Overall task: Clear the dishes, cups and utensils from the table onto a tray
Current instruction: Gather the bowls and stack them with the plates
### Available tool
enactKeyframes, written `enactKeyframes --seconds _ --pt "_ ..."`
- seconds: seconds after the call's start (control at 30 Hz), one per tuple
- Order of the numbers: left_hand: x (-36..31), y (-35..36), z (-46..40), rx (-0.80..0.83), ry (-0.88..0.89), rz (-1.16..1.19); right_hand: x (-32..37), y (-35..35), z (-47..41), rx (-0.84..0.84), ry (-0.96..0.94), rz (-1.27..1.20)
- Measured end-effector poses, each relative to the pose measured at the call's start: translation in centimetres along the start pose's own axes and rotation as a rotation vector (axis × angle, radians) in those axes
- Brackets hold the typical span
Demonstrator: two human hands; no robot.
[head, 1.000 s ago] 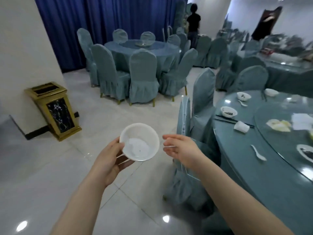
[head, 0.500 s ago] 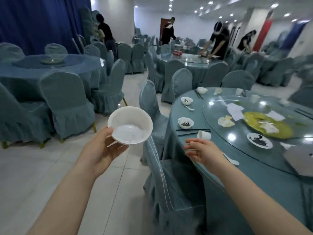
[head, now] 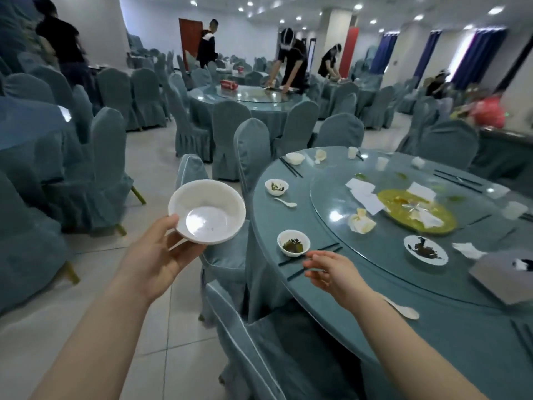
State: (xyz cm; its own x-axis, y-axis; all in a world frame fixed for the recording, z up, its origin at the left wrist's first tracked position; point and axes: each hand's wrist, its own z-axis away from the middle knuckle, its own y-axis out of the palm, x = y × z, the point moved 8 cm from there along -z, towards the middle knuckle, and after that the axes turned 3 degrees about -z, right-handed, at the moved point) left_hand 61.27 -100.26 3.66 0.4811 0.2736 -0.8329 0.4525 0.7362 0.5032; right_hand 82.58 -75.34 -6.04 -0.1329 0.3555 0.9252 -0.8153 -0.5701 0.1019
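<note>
Left hand (head: 157, 255) grips white bowl (head: 207, 212); right hand (head: 334, 272) reaches forward.

grey box (head: 507, 277) cut off, far diners (head: 438, 85) blurred

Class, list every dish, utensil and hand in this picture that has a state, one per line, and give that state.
Left hand: holds the white bowl.
White bowl: upright, nearly empty, off the table.
Right hand: fingers reaching toward the chopsticks, holding nothing visible.
Near bowl: on the table, holds dark scraps.
Chopsticks: lying flat by that bowl.
Far bowl: on the table, holds scraps.
Spoon: lying on the table.
Small plate: soiled.
</note>
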Motion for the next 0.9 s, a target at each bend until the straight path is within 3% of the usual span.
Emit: enactKeyframes --seconds 0.33,0.9 --pt "-2.7 -1.4 -18.0 0.229 -0.174 -0.096 -4.7 3.3 -7.8 -0.398 0.128 -0.1" --pt "-0.7 1.7 -39.1 0.323 -0.402 -0.231 -11.6 5.3 -20.3 -0.759 0.444 -0.344"
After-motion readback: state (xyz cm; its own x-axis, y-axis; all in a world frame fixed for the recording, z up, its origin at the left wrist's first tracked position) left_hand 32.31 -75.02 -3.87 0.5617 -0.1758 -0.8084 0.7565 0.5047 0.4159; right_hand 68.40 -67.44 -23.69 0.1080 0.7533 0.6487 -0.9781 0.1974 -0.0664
